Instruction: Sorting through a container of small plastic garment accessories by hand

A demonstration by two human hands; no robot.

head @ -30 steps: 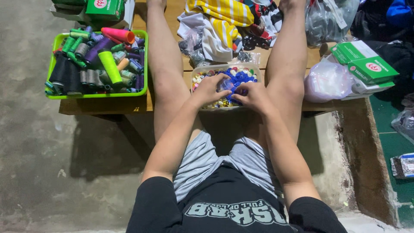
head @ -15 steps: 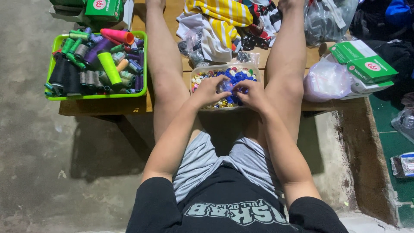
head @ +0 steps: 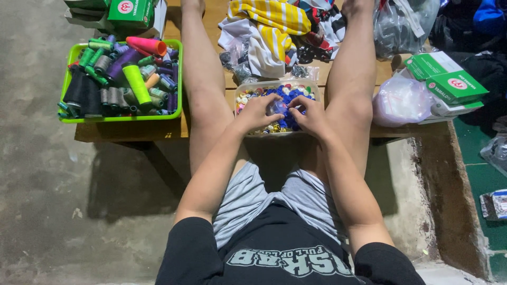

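Nearest: person seated, grey shorts, black shirt, legs stretched over a low wooden bench. Both forearms run forward into a clear plastic tub set on the bench between the thighs.

Tub contents: small mixed-colour buttons, a dense blue patch mid and right, yellow, white and red ones on the left.

Left hand: over the tub's left half, fingers curled down into the buttons, narrow spread. Right hand: over the right half, fingers bent, tips close to the left hand's. Between the two, a small clear plastic bag, pinched from both sides; can't tell the exact grip, fingertips partly hidden.

Left on the bench: green tray, packed with thread spools, dark ones on the left, green, purple, grey, one pink cone at the back.

Right: clear bag beside stacked green boxes.

Farther: striped yellow and white fabric pile beyond the tub, another green box behind the tray.
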